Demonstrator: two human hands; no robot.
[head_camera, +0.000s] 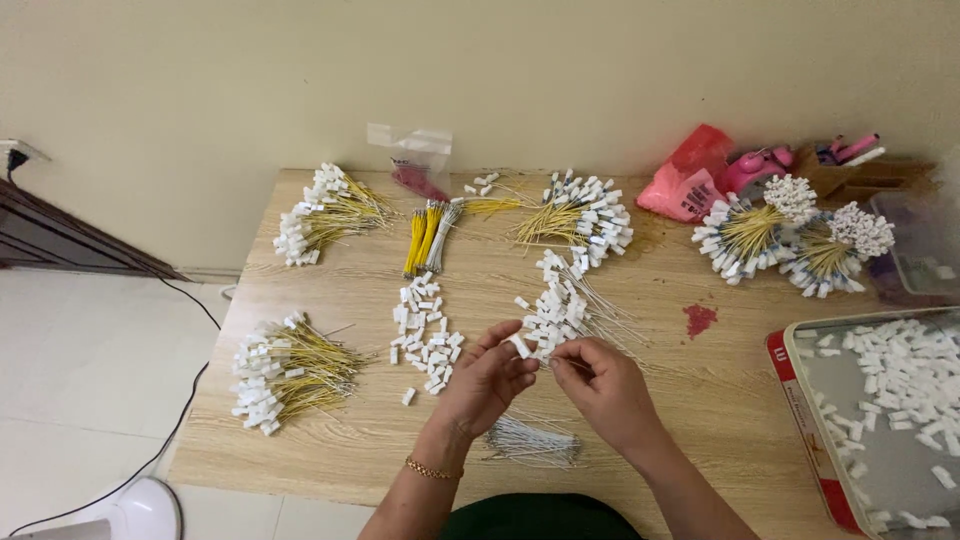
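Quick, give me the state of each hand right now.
Left hand: fingers pinched on a small white connector.
Right hand: fingertips closed on a thin wire leading to that connector.

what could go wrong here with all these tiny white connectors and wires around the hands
1. The left hand pinches a small white connector at its fingertips; it might slip and get lost among the loose white connectors beside it.
2. The right hand works close to a pile of wired connectors; a sweep may tangle them.
3. The grey wire bundle lies near the table edge, under the wrists, and could be nudged off.
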